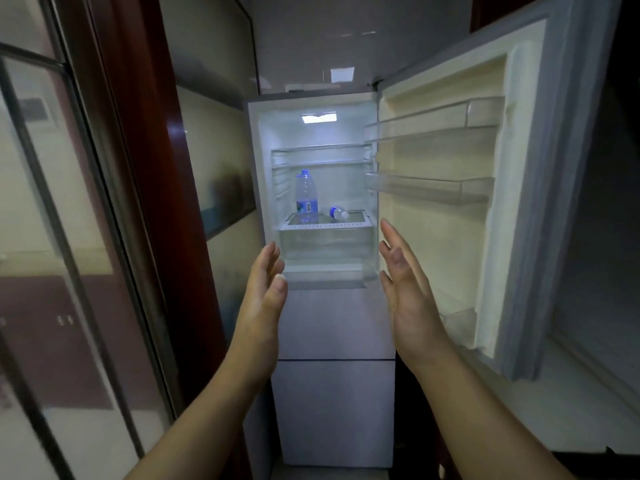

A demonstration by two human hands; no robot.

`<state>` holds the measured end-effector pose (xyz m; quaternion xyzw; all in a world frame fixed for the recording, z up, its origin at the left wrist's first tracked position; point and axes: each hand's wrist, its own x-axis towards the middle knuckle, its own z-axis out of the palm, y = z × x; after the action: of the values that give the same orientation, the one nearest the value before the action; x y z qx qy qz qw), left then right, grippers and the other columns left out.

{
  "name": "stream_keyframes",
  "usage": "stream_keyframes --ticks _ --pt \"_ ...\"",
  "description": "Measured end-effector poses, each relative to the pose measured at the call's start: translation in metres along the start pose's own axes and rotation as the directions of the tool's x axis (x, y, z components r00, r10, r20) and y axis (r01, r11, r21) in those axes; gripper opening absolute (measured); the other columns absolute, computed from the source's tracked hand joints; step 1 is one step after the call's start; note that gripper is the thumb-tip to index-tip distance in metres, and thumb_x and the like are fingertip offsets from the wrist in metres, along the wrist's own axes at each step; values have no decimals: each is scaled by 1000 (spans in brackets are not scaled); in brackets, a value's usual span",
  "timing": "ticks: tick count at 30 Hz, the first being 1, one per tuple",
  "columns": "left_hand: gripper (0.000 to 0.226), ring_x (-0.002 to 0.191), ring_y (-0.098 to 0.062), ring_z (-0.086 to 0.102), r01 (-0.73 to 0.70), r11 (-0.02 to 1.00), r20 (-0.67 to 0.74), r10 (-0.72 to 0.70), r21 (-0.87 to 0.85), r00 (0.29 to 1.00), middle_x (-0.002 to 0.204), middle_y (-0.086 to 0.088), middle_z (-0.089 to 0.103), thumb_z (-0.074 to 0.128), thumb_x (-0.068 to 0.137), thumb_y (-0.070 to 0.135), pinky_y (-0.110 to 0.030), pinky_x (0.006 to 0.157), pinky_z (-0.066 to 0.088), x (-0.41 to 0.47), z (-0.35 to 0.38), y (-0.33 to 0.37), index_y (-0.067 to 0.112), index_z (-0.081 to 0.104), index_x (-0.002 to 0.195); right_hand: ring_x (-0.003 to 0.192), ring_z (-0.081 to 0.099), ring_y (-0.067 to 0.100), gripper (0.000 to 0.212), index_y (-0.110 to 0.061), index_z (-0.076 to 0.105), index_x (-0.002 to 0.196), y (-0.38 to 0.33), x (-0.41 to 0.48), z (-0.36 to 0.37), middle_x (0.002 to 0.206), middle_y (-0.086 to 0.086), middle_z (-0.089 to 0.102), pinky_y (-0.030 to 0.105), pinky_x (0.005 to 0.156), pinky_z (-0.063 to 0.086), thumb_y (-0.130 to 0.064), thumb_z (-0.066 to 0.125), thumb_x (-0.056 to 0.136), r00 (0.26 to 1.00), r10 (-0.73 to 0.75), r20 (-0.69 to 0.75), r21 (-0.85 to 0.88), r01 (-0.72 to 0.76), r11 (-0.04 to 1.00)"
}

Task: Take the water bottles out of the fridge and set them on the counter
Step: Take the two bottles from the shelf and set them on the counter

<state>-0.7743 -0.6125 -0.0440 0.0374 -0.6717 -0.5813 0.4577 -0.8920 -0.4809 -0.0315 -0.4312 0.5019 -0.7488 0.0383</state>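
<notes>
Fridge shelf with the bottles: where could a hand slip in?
Bare room lies above the lying bottle, right of the standing bottle, up to the shelf above. It is tighter between the standing bottle and the left wall.

L grip (265, 289), R grip (407, 289) — empty, spread

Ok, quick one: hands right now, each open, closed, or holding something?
Left hand: open, empty, held up before the fridge.
Right hand: open, empty, palm facing the left one.
</notes>
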Motion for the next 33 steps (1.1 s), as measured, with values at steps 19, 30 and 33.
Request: stream_keyframes --ticks 19,30,33 --pt "85 142 -3 36 -10 998 -7 10 -55 1000 150 21 39 55 54 95 -44 121 26 271 -77 -177 56 38 128 141 35 -8 52 -72 50 117 183 250 57 141 -40 44 40 124 22 -88 49 68 996 39 -75 -97 -46 994" --pt "65 139 1 37 24 999 22 -25 46 999 146 27 39 42 72 74 -29 114 31 385 -65 -274 52 33 132 119 46 -18 46 -69 47 115 285 381 49 115 -53 51 35 114 30 -79 45 70 989 98 -108 -40 -103 994" --pt "76 142 -3 34 -7 992 19 4 126 1000 153 18 34 39 71 72 -27 113 30 430 -54 -297 44 28 140 125 48 -10 37 -64 46 120 307 437 43 146 -28 44 34 112 33 -72 47 84 991 71 -116 -35 -76 997"
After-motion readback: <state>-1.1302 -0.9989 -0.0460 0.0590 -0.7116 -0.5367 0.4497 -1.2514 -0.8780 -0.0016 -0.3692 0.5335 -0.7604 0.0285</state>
